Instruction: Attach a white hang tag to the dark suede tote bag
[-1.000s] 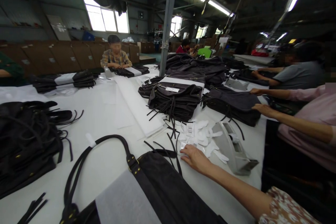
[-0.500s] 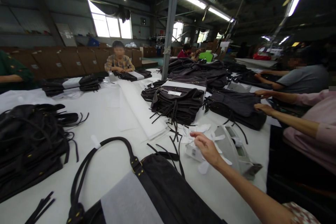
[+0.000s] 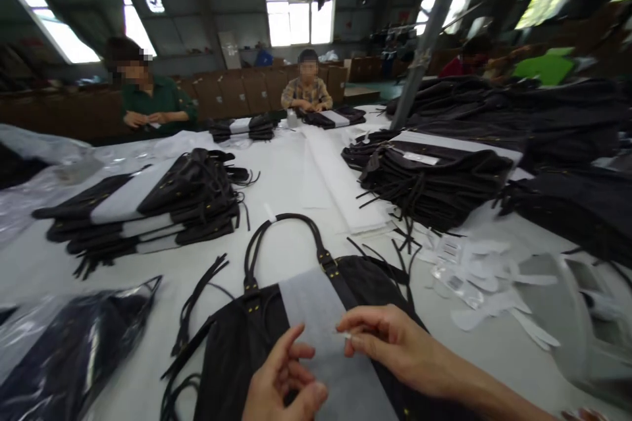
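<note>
A black handbag (image 3: pixel 232 355) lies in front of me, with a band of white paper (image 3: pixel 316 302) across its middle. Its looped handles (image 3: pixel 291 217) stretch away from me over the table, and a small white tab (image 3: pixel 269 212) sits on one of them. Above the paper band, my right hand (image 3: pixel 390 345) pinches a small white piece (image 3: pixel 344 335) between thumb and fingertips; its exact kind is too small to make out. My left hand (image 3: pixel 286 378) hovers beside it over the bag, fingers apart and holding nothing.
White tags (image 3: pixel 486 276) and a grey plastic holder (image 3: pixel 582 316) lie to the right. Stacks of black bags stand left (image 3: pixel 162 204) and right (image 3: pixel 434 177). A plastic-wrapped bag (image 3: pixel 83 342) is at the near left. Two people work across the table; a metal post (image 3: pixel 429 46) rises beyond.
My right hand has come from the white tags at the right to above the bag, now with a small white piece. My left hand has entered view. The camera has turned left.
</note>
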`<state>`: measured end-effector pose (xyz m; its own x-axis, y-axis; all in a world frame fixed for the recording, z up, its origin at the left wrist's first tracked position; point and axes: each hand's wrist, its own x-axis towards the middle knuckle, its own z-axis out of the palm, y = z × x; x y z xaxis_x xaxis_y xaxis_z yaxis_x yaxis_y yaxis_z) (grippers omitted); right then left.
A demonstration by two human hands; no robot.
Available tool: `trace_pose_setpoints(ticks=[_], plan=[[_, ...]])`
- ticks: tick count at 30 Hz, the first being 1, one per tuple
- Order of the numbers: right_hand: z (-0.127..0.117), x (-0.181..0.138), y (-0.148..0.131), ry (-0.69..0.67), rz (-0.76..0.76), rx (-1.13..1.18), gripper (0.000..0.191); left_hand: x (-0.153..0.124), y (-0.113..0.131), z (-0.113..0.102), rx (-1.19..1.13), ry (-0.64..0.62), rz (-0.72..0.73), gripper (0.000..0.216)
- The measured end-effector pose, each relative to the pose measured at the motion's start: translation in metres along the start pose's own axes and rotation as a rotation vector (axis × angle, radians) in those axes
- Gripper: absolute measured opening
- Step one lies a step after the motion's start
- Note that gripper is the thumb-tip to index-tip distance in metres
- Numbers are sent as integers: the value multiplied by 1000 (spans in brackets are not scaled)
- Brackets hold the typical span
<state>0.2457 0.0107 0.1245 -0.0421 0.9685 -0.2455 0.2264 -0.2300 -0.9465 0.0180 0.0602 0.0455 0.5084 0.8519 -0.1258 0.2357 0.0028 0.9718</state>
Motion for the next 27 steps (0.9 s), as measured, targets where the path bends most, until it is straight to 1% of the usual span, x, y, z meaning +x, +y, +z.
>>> trace_pose_setpoints(ticks=[2,4,5,6,8,9,12,15,18,20,22,24,25,26,27], plan=[[16,12,-2,-69,-25,-46,22,7,8,1,-221,-87,-84,74],[27,22,-4,-119,-58,-118,18,10,16,-3,-269,-124,-108,77],[31,27,-4,-142,-83,-149,17,10,20,-6,-248,-128,-109,72],[36,31,-4,-164,-110,-177,16,10,23,-10,-205,-122,-102,60],[43,39,-1,-188,-150,-239,18,9,26,-18,-67,-85,-62,28],[47,42,1,-184,-161,-275,18,9,26,-21,14,-72,-32,21],[58,52,11,-165,-200,-399,17,10,20,-29,196,-42,23,26],[66,60,21,-175,-312,-499,28,10,9,-33,242,-10,10,20],[71,66,27,-163,-409,-577,31,12,5,-41,272,-2,37,22],[71,71,26,-129,-396,-572,31,19,6,-56,332,32,95,27],[70,79,21,-76,-314,-527,29,34,4,-78,430,104,159,27],[71,90,15,-31,-216,-479,28,56,-2,-104,606,157,209,23],[72,95,12,-20,-178,-461,27,69,-7,-115,731,147,222,31],[74,100,10,-16,-152,-446,26,81,-12,-125,859,105,217,41],[77,104,9,-16,-137,-435,25,92,-18,-133,968,47,205,46]])
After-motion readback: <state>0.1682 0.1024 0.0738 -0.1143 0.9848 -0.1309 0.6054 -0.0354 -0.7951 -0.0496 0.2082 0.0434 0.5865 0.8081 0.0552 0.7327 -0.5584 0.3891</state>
